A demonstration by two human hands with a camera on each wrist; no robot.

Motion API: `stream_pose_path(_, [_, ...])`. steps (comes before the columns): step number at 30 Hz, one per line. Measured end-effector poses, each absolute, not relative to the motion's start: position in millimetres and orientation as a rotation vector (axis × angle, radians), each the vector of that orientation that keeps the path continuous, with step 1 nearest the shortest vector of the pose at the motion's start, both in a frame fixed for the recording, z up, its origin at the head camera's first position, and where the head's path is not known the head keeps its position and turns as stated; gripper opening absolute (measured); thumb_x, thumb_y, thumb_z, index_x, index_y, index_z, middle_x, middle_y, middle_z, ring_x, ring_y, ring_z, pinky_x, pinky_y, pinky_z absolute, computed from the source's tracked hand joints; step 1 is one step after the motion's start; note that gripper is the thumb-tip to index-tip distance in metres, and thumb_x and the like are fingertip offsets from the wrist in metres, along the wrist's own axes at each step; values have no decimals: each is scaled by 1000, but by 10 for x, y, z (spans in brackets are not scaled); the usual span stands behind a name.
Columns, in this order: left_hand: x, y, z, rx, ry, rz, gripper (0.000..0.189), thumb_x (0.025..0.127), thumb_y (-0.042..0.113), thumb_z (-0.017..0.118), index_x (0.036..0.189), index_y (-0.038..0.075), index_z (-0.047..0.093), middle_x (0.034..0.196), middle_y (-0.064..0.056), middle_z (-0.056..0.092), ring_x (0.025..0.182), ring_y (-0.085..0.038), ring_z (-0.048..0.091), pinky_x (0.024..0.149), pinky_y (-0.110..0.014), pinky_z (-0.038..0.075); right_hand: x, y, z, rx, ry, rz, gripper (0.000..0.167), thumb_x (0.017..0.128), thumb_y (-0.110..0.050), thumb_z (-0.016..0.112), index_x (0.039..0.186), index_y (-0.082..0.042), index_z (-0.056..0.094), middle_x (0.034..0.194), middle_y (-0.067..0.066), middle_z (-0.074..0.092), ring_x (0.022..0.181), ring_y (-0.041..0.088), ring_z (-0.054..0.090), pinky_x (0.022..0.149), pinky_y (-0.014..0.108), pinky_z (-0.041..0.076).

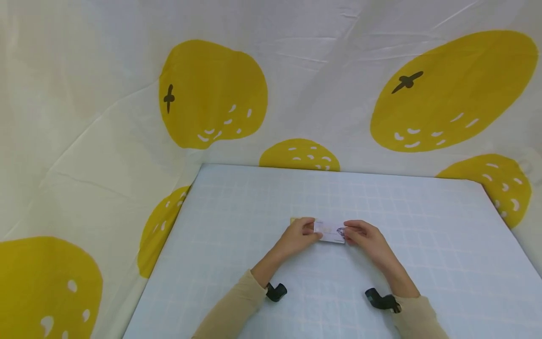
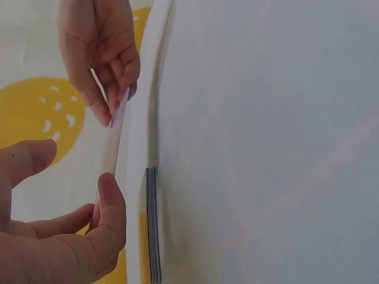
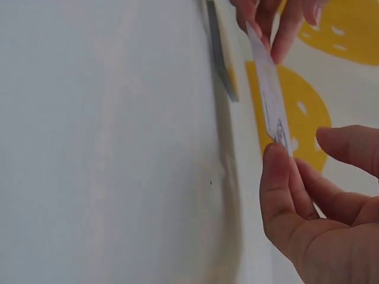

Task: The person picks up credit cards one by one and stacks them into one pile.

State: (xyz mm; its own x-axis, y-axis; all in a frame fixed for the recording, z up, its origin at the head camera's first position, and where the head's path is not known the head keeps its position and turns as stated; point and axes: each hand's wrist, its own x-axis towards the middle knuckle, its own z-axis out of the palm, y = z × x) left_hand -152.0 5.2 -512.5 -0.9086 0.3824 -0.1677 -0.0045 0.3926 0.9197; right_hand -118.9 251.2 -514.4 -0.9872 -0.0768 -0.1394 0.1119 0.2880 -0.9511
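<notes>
A thin, pale lilac card (image 1: 329, 230) with a small dark printed figure near its right end is held up over the table by both hands. My left hand (image 1: 294, 239) pinches its left end between thumb and fingers. At the opposite end, the thumb and fingers of my right hand (image 1: 367, 238) pinch it. The right wrist view shows the card (image 3: 271, 89) nearly edge-on, with some small print along one side. Behind the left hand, a stack of thin flat pieces (image 2: 152, 231) with a yellow part lies on the table, mostly hidden in the head view.
A light table covering (image 1: 237, 282) with a faint grid lies under the hands. White cloth (image 1: 313, 103) with large yellow fruit prints hangs along the back and left side. Each wrist wears a black camera mount, one on the left (image 1: 276, 292) and one on the right (image 1: 379, 299).
</notes>
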Motion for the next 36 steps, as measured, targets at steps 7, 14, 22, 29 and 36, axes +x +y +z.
stream_pose_path(7, [-1569,-158,-5098,292,2349,1584,54,93,30,72,137,2,58,123,-7,61,109,-19,64,89,-33,54,-1341,2302,-5178,31,2383,-1778,47,99,-27,66,133,4,57,116,20,64,100,23,66,83,27,55])
stream_pose_path(14, [-1609,-330,-5071,192,2384,1583,51,94,33,70,136,6,60,126,-6,62,114,-21,61,90,-37,53,-1468,2115,-5194,-2,2328,-1843,42,99,-20,66,131,7,57,115,21,65,98,22,66,82,29,56])
stream_pose_path(22, [-1670,-454,-5127,191,2434,1569,48,96,34,66,135,7,61,124,-6,62,114,-22,61,91,-39,52,-1555,1961,-5194,-15,2350,-1822,39,100,-18,64,130,6,58,112,20,66,94,25,63,76,31,56])
stream_pose_path(29, [-1732,-467,-5196,208,2485,1517,45,97,32,65,132,4,63,119,-7,64,109,-22,61,91,-40,51,-1588,1924,-5245,38,2385,-1758,37,99,-19,64,128,4,60,109,16,67,92,21,62,75,29,54])
stream_pose_path(36, [-1752,-456,-5237,220,2514,1448,46,97,32,65,131,1,63,117,-8,65,108,-22,62,90,-40,51,-1579,1915,-5261,38,2408,-1715,37,99,-20,65,127,4,61,111,16,67,96,24,62,77,29,52])
